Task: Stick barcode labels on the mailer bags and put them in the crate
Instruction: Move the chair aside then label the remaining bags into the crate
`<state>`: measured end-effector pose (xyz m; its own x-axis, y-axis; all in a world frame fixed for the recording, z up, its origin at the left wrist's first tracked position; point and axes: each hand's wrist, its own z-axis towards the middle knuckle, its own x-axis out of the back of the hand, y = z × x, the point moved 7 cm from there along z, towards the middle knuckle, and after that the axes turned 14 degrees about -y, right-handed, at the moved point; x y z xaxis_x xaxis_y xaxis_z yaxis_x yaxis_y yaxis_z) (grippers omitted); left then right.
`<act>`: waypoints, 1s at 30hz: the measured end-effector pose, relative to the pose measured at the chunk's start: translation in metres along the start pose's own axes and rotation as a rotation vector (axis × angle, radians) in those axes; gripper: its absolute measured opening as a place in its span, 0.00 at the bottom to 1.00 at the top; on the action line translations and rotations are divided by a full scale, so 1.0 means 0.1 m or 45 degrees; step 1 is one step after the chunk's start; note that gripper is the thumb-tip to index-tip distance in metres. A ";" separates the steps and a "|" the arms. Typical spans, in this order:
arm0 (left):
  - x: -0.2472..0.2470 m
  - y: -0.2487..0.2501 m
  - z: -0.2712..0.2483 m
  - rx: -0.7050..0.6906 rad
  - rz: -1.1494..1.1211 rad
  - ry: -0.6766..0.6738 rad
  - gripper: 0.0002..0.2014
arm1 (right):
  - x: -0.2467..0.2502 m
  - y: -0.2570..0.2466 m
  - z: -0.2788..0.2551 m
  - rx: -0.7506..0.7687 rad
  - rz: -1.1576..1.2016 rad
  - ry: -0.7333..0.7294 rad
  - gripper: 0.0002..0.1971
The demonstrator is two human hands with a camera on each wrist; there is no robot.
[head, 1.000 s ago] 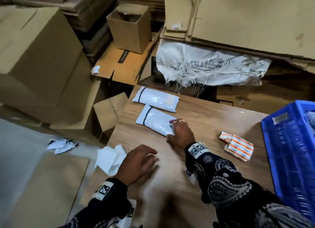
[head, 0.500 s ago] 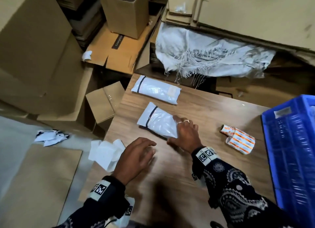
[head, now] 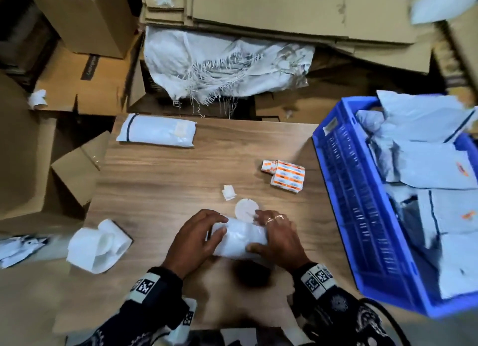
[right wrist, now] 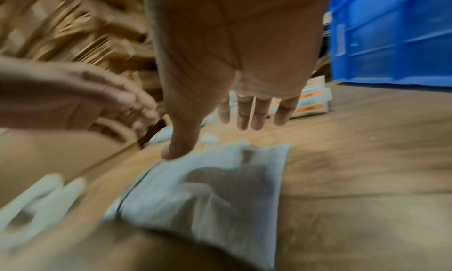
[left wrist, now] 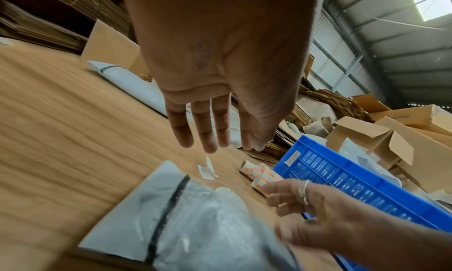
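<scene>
Both hands on one white mailer bag [head: 239,238] at worktop [head: 165,180] near edge: left hand [head: 195,239] and right hand [head: 278,238] each grip an end. Second mailer bag [head: 157,131] far left. Blue crate [head: 362,216] right, holds bags.
</scene>
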<state>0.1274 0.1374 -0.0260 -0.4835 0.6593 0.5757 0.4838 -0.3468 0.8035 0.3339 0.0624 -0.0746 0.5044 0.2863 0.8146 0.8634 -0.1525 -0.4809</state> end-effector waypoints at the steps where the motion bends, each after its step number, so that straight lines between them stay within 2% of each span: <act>1: -0.03 0.04 0.03 0.000 0.002 0.008 0.10 | 0.12 0.18 0.01 -0.138 0.228 0.051 0.43; 4: -0.12 0.17 0.16 0.010 0.001 0.017 0.10 | 0.39 0.94 0.02 -0.545 0.850 0.385 0.28; 6: -0.18 0.29 0.26 0.018 -0.024 0.012 0.10 | 0.46 1.23 0.07 -0.669 1.111 0.476 0.19; 9: -0.28 0.48 0.46 0.054 -0.104 -0.006 0.10 | 0.47 1.39 0.25 -0.660 1.269 0.377 0.17; 15: -0.47 0.57 0.93 0.230 -0.351 0.001 0.17 | 0.58 1.39 0.31 -0.559 1.448 0.317 0.01; 17: -0.55 0.59 1.07 0.304 -0.460 -0.008 0.22 | 0.65 1.31 0.25 -0.493 1.533 0.316 0.02; 20: -0.73 0.58 1.25 0.423 -0.599 -0.115 0.34 | 0.67 1.24 0.15 -0.420 1.698 0.263 0.03; 21: -0.79 0.58 1.30 0.435 -0.654 -0.157 0.35 | 0.67 1.22 0.12 -0.420 1.725 0.233 0.03; 23: -0.88 0.62 1.36 0.400 -0.776 -0.220 0.27 | 0.66 1.21 0.07 -0.446 1.751 0.188 0.03; 26: -0.87 0.60 1.36 0.448 -0.787 -0.153 0.13 | 0.63 1.27 0.02 -0.501 1.819 0.157 0.05; 30: -0.91 0.52 1.28 0.485 -0.883 -0.166 0.12 | 0.67 1.26 -0.04 -0.438 1.868 0.176 0.11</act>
<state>0.2900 0.1450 -0.0562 -0.6877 0.7219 -0.0769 0.3313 0.4062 0.8516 0.4759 0.0589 -0.0795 0.8764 -0.3973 -0.2723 -0.4395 -0.4285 -0.7895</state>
